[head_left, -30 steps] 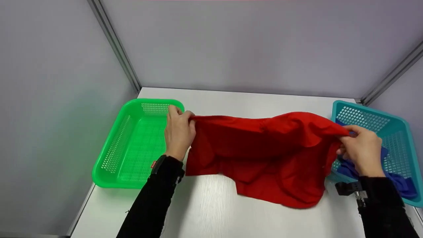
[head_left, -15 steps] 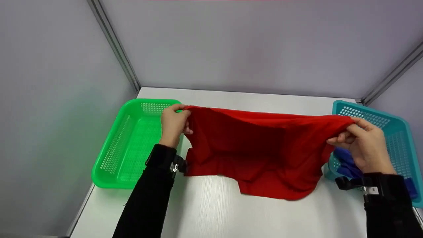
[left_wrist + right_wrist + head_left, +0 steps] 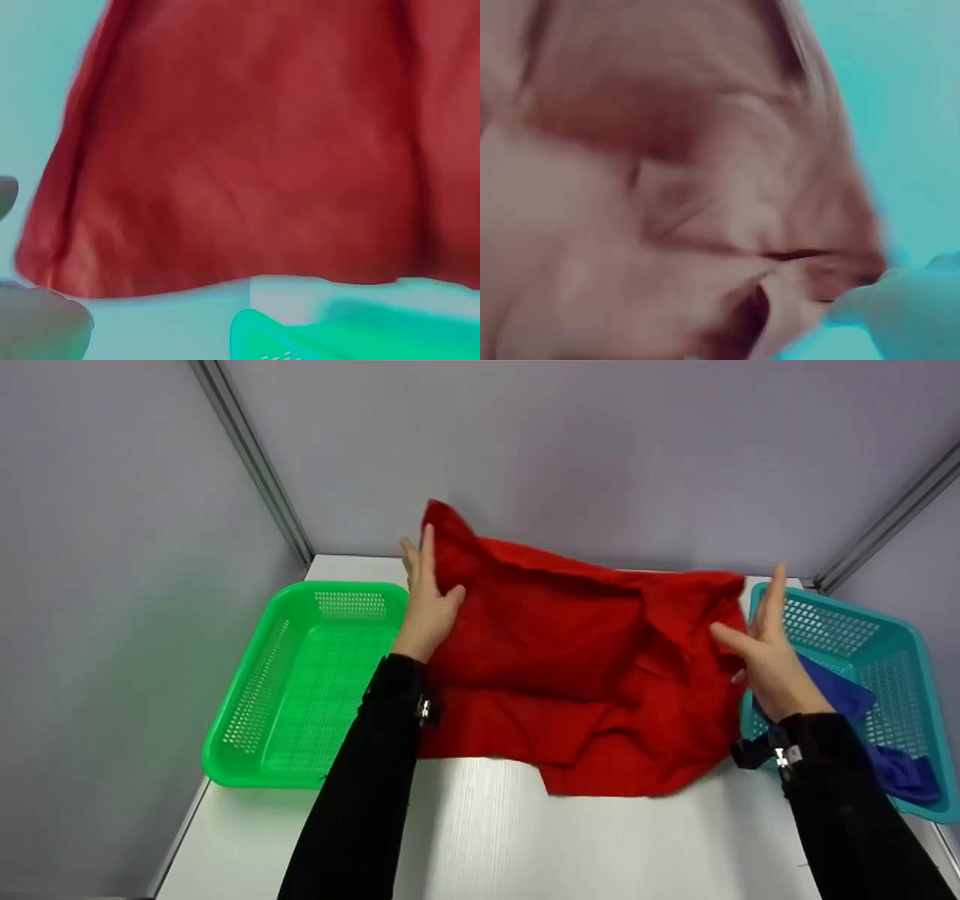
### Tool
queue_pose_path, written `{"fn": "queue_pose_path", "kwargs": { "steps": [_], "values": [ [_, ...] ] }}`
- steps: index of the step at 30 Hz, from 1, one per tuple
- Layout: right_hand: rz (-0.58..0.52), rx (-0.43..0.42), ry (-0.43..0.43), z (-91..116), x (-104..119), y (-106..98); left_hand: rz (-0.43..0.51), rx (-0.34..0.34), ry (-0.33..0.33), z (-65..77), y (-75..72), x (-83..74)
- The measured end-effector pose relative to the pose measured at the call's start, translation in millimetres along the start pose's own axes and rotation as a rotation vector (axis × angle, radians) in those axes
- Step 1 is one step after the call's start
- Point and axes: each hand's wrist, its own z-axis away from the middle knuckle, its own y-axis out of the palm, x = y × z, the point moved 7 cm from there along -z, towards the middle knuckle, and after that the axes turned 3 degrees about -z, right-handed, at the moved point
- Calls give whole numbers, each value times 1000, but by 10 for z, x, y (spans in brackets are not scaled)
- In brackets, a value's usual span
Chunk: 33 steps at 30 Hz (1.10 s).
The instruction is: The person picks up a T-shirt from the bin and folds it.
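Note:
A large red cloth (image 3: pixel 555 630) spreads across the middle of the head view, its far edge raised in front of the back wall and its near part lying on the white table. At its left edge is my left hand (image 3: pixel 429 611), fingers straight and thumb apart. My right hand (image 3: pixel 776 664) is at the right edge with index finger and thumb spread wide. In the left wrist view the cloth's corner (image 3: pixel 64 270) sits between blurred fingertips, not gripped by them. Folds of cloth (image 3: pixel 682 225) fill most of the right wrist view, blurred.
A green mesh basket (image 3: pixel 244 690) stands on the table at the left. At the right a teal basket (image 3: pixel 926 690) holds dark blue cloth (image 3: pixel 904 772). Grey panels (image 3: pixel 555 450) wall in the back and sides of the white table (image 3: pixel 495 840).
Both hands have moved forward, away from the body, and their pinch on the red cloth has loosened into spread fingers. The cloth's far edge has swung up and toward the back wall.

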Motion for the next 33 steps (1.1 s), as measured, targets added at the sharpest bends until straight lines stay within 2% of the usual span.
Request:
{"fn": "queue_pose_path", "kwargs": {
  "steps": [2,3,5,8,13,14,16,19,21,23,25,27,30,33],
  "values": [
    [225,25,12,-26,-111,44,-204,35,69,22,104,3],
    [313,37,16,-24,-173,62,-304,49,82,57,151,29],
    [433,69,16,15,-300,122,-472,92,71,151,237,131],
    [625,117,4,106,-510,223,-650,232,21,346,392,342],
    [929,187,-28,345,-940,433,-768,602,-87,816,670,699],
    [973,207,-29,397,-1039,480,-780,655,-108,909,706,768],
    [1040,260,-10,492,-1249,565,-798,715,-142,1067,745,894],
    [1089,340,80,631,-1571,651,-865,717,-155,1227,761,1078],
    [1130,380,130,709,-1752,672,-940,670,-118,1291,754,1164],
    [1180,383,134,766,-1876,670,-1033,608,-64,1333,740,1219],
    [1248,338,56,783,-1915,640,-1110,531,3,1355,725,1233],
    [1299,268,-60,787,-1890,606,-1146,474,47,1374,709,1232],
    [1343,174,-232,784,-1811,548,-1159,430,90,1393,688,1241],
    [1308,116,-304,770,-1716,481,-1178,400,130,1408,658,1248]
  ]
}}
